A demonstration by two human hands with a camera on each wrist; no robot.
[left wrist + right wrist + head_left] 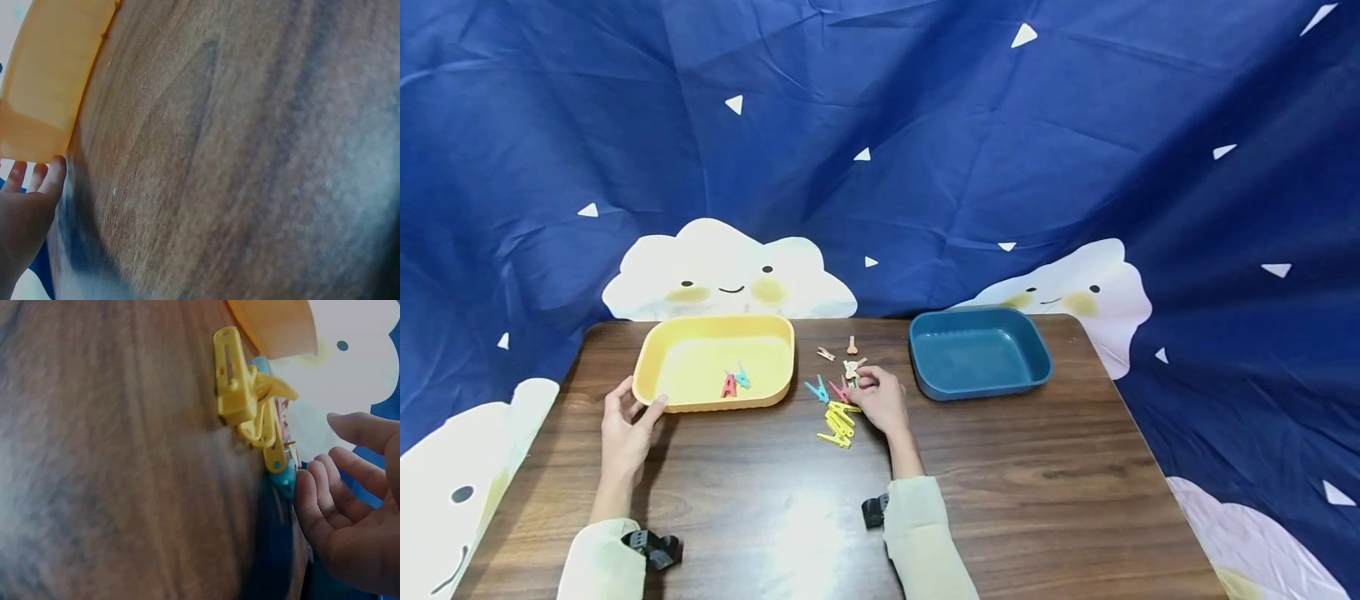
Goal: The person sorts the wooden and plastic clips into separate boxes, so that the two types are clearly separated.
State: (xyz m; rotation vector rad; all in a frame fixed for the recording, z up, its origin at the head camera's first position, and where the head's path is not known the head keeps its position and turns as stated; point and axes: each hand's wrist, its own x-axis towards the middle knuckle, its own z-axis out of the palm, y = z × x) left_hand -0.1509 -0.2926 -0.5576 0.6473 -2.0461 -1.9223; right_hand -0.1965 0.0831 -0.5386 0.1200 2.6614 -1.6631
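At the front left corner of the yellow tray (713,407), my left hand (625,433) touches the outer wall with thumb and fingertips. The left wrist view shows those fingertips against the wall of the tray (44,81). Inside lie a red clothespin (729,385) and a light blue clothespin (742,377). My right hand (882,402) reaches over the pile's right side, thumb and fingers apart with nothing between them in the right wrist view. Beside it lie yellow clothespins (838,423), a blue clothespin (817,389), a pink clothespin (839,390) and pale clothespins (852,367), partly hidden.
A dark blue tray (981,393) stands at the back right of the wooden table (1037,483). Two small wooden clothespins, one of them upright in the view (852,345), lie behind the pile. A blue cloth with clouds (925,150) hangs behind the table.
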